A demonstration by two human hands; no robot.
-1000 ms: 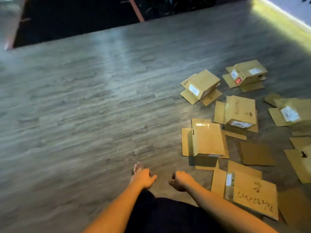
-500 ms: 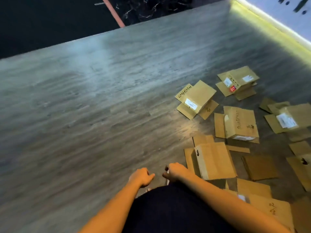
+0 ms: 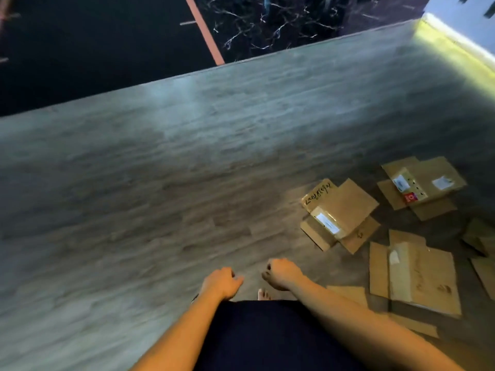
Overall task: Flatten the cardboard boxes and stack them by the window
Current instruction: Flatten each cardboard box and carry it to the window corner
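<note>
Two bare hands are held low in front of the person, above the grey wood-grain floor (image 3: 160, 183), neither touching any cardboard. Left hand (image 3: 220, 282): fingers loosely curled under, thumb out toward the other hand, nothing in its grasp. Right hand (image 3: 281, 271): fingers curled into a loose fist, knuckles up, likewise holding nothing. The two hands sit close together but apart. A bare foot (image 3: 263, 294) shows on the floor just below the right hand, above the edge of dark clothing (image 3: 267, 336).

All cardboard lies on the floor to the right of the right hand. Nearest it is a large box (image 3: 420, 277) with flaps splayed out, its broad face upward. Beyond that, farther from the hand, a handwritten box (image 3: 340, 210) stands with dark writing on one flap and a white label on its side; its flaps are spread on the floor. Farther right again is a red-stickered box (image 3: 423, 183), carrying two white labels and a red sticker, flaps also spread. More cardboard pieces (image 3: 482, 242) are cut off at the right edge. None of these appear fully flattened.

A lit strip of wall base (image 3: 455, 44) runs along the far right corner of the floor, well apart from the right hand. Motion blur softens the floor detail.
</note>
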